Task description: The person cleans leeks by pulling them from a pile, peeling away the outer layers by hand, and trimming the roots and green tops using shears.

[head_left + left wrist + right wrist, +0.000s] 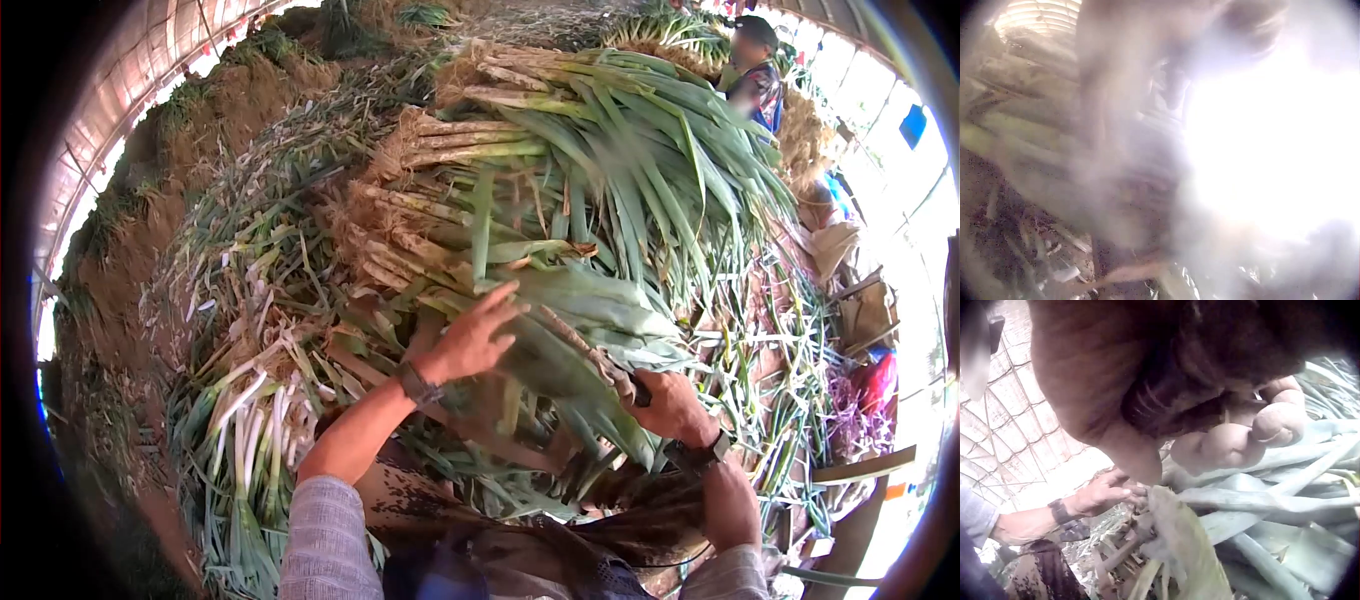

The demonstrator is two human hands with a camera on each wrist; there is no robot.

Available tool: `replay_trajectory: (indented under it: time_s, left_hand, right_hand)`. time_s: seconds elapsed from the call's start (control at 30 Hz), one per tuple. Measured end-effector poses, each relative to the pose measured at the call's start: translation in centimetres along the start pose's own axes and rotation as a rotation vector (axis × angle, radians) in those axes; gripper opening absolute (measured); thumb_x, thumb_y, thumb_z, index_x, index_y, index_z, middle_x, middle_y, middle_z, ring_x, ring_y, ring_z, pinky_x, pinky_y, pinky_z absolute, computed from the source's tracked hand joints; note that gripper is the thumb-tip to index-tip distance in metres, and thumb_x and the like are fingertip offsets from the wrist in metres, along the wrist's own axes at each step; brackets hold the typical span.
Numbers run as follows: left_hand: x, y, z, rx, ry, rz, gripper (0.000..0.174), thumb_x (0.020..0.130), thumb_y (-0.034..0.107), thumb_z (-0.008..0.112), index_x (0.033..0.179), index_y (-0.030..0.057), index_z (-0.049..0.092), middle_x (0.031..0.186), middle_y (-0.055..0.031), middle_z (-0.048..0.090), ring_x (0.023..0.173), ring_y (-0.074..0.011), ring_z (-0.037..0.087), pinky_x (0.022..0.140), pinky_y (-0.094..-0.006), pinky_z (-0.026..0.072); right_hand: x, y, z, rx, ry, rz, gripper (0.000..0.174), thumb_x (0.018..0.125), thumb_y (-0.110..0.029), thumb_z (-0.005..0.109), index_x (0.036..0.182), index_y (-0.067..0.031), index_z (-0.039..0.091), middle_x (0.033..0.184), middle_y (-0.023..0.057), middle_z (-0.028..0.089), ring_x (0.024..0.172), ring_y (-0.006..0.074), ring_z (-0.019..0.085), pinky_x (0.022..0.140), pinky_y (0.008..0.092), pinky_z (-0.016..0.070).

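Note:
Fingers spread, my left hand [470, 338] is over the leek leaves [560, 345]; whether it touches them I cannot tell. The right wrist view also shows this left hand [1100, 497]. My right hand [675, 405] grips a dark handle [1169, 403], its fingers [1229, 447] curled round it. A grey blade-like shape [974, 353] shows in that view's upper left corner. A withered brown strand [580, 342] reaches to the right hand. Glare and blur hide most of the left wrist view, where leaves [1029, 134] show faintly.
Leek bundles [480, 140] with brown roots lie beyond my hands. Loose leeks with white stems [255, 430] are at the left, beside trimmings and soil [120, 330]. A person in a dark cap [755, 75] is at the upper right. A pink bag [878, 385] lies at the right.

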State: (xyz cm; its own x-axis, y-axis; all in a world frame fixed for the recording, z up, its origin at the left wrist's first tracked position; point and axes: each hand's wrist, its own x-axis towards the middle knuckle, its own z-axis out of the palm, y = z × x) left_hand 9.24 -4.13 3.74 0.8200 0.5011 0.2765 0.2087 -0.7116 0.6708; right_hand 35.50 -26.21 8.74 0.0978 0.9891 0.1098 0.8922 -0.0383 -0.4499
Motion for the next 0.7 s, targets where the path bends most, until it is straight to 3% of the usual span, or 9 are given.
replay_trajectory:
  time_s: [0.13, 0.2, 0.27, 0.3, 0.33, 0.43, 0.53, 0.6, 0.7]
  left_hand:
    - [-2.5, 0.4, 3.0, -0.077, 0.06, 0.012, 0.038, 0.09, 0.011, 0.061, 0.128, 0.0079, 0.057, 0.145, -0.0127, 0.043, 0.136, -0.0322, 0.04, 0.112, -0.0437, 0.0366]
    - [-2.7, -1.1, 4.3, -0.11, 0.178, -0.008, 0.032, 0.095, 0.015, 0.058, 0.125, 0.0048, 0.058, 0.137, -0.0128, 0.051, 0.128, -0.0302, 0.049, 0.106, -0.0407, 0.0422]
    - [-1.7, -3.1, 4.9, -0.631, 0.388, -0.251, 0.031, 0.098, 0.021, 0.057, 0.122, 0.0021, 0.058, 0.123, -0.0107, 0.06, 0.116, -0.0257, 0.06, 0.096, -0.0353, 0.0508]
    - [-1.2, -3.4, 4.7, -0.688, 0.466, -0.298, 0.028, 0.099, 0.02, 0.056, 0.119, 0.0012, 0.057, 0.112, -0.0082, 0.064, 0.099, -0.0209, 0.067, 0.079, -0.0316, 0.0578]
    - [-0.7, -3.7, 4.6, -0.692, 0.477, -0.293, 0.028, 0.099, 0.02, 0.056, 0.119, 0.0012, 0.057, 0.112, -0.0082, 0.064, 0.099, -0.0209, 0.067, 0.079, -0.0316, 0.0578]
    - [1.0, -4.3, 3.6, -1.025, 0.709, -0.475, 0.022, 0.099, 0.011, 0.053, 0.117, -0.0011, 0.053, 0.106, -0.0092, 0.062, 0.086, -0.0214, 0.07, 0.059, -0.0346, 0.0602]
    - [2.1, -5.6, 3.0, -0.959, 0.833, -0.51, 0.023, 0.098, 0.01, 0.052, 0.117, -0.0024, 0.051, 0.105, -0.0109, 0.062, 0.086, -0.0227, 0.07, 0.058, -0.035, 0.0604]
    - [2.3, -5.3, 2.4, -1.008, 0.84, -0.55, 0.026, 0.098, 0.01, 0.05, 0.121, -0.0031, 0.05, 0.105, -0.013, 0.061, 0.085, -0.0234, 0.07, 0.057, -0.0363, 0.0605]
    - [2.2, -5.4, 2.5, -1.028, 0.878, -0.503, 0.03, 0.094, 0.006, 0.04, 0.119, -0.0075, 0.049, 0.099, -0.0152, 0.061, 0.075, -0.0255, 0.07, 0.053, -0.0354, 0.0584]
  right_hand:
    - [-0.6, 0.6, -0.2, -0.049, -0.103, 0.0, 0.035, 0.087, -0.035, 0.066, 0.074, -0.0029, 0.059, 0.059, 0.0182, 0.055, 0.056, 0.0402, 0.055, 0.054, 0.0464, 0.0431]
    - [-0.4, 0.4, -0.4, -0.065, -0.093, 0.024, 0.04, 0.088, -0.038, 0.065, 0.072, -0.0022, 0.058, 0.058, 0.0181, 0.055, 0.056, 0.0398, 0.055, 0.053, 0.0461, 0.0425]
    - [0.2, 0.3, -0.6, -0.109, -0.098, 0.025, 0.041, 0.089, -0.039, 0.063, 0.072, -0.0018, 0.059, 0.058, 0.0185, 0.055, 0.056, 0.0396, 0.056, 0.054, 0.047, 0.043]
    - [0.6, 0.0, -0.8, -0.132, -0.111, 0.016, 0.042, 0.089, -0.041, 0.061, 0.073, -0.0026, 0.061, 0.06, 0.0186, 0.058, 0.057, 0.0399, 0.058, 0.057, 0.0475, 0.0459]
    - [0.9, -0.3, -1.0, -0.153, -0.127, 0.009, 0.043, 0.09, -0.043, 0.058, 0.073, -0.0033, 0.063, 0.061, 0.0187, 0.061, 0.058, 0.0402, 0.06, 0.06, 0.0479, 0.0488]
    - [3.6, -0.2, -1.6, -0.231, -0.165, -0.043, 0.03, 0.083, -0.031, 0.059, 0.083, -0.0022, 0.065, 0.071, 0.0213, 0.064, 0.068, 0.039, 0.064, 0.065, 0.0484, 0.0499]
    - [6.7, -2.6, -3.1, -0.36, -0.241, -0.017, 0.025, 0.078, -0.022, 0.057, 0.087, -0.0021, 0.068, 0.078, 0.0222, 0.066, 0.074, 0.0411, 0.065, 0.069, 0.0494, 0.0499]
    - [8.6, -2.1, -2.3, -0.346, -0.249, -0.088, 0.025, 0.074, -0.026, 0.059, 0.085, -0.0033, 0.065, 0.074, 0.0217, 0.065, 0.074, 0.0421, 0.063, 0.068, 0.0517, 0.0476]
    - [11.3, -2.7, -1.3, -0.436, -0.215, -0.147, 0.023, 0.071, -0.02, 0.057, 0.081, -0.0013, 0.067, 0.077, 0.0225, 0.066, 0.079, 0.0419, 0.065, 0.075, 0.0506, 0.0504]
